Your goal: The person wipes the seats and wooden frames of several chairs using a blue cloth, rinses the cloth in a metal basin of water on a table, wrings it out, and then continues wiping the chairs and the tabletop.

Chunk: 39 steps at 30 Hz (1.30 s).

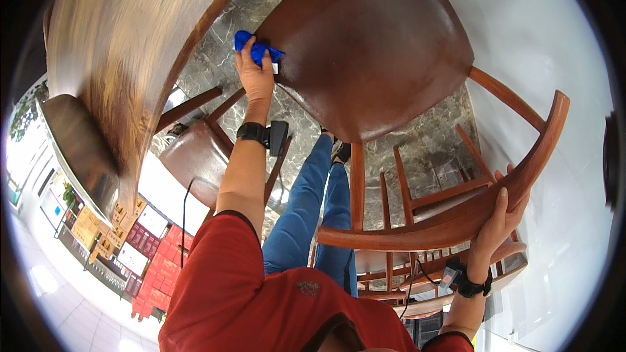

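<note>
A wooden chair with a smooth brown seat (371, 54) is tilted up before me, its seat filling the upper middle. My left hand (255, 71) presses a crumpled blue cloth (261, 54) against the seat's left edge. A small white tag shows at the cloth's lower side. At the right, my right hand (503, 215) grips the chair's curved wooden backrest rail (415, 237), with the thumb over the near face and fingertips showing past the rail. Two wooden posts join the rail to the seat. The chair's legs are hidden.
At the left is a large wooden tabletop (132, 24). A second brown-seated chair (195, 156) stands below it. More wooden chairs (440, 200) are behind the rail at the right, near a white wall (547, 58). Red boxes (159, 274) are stacked lower left. The floor (210, 58) is dark veined stone.
</note>
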Each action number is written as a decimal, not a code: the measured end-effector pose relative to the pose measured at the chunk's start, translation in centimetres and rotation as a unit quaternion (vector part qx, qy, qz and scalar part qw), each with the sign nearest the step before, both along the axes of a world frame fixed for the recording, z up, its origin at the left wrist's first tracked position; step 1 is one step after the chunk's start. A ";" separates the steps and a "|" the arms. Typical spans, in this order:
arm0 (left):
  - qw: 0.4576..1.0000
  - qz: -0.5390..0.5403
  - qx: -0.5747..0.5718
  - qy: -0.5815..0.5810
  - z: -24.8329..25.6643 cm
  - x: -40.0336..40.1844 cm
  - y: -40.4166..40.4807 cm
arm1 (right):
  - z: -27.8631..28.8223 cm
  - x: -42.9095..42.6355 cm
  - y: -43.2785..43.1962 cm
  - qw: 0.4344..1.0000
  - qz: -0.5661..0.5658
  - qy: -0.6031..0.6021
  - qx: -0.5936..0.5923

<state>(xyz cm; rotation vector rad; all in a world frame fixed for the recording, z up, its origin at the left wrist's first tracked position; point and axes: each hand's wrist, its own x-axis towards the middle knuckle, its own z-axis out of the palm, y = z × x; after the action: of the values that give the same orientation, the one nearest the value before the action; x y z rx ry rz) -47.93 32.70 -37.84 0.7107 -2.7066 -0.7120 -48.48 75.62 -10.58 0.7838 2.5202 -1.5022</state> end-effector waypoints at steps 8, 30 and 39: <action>0.940 0.177 0.290 0.032 0.1 8.0 11.5 | -0.3 0.2 0.6 0.999 -0.011 0.015 -0.029; 0.906 -0.408 -0.010 -0.111 0.6 -27.8 21.9 | -0.5 0.2 0.7 0.998 -0.039 0.029 -0.035; 0.773 -0.627 -0.100 -0.016 -0.4 -15.7 32.3 | -0.6 0.1 0.5 0.998 -0.034 0.030 -0.052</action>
<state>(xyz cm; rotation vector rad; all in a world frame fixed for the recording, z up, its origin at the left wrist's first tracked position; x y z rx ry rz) -63.61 64.98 -38.26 -1.3034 -2.9072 -0.5564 -48.42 76.10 -11.16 0.8296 2.4574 -1.6871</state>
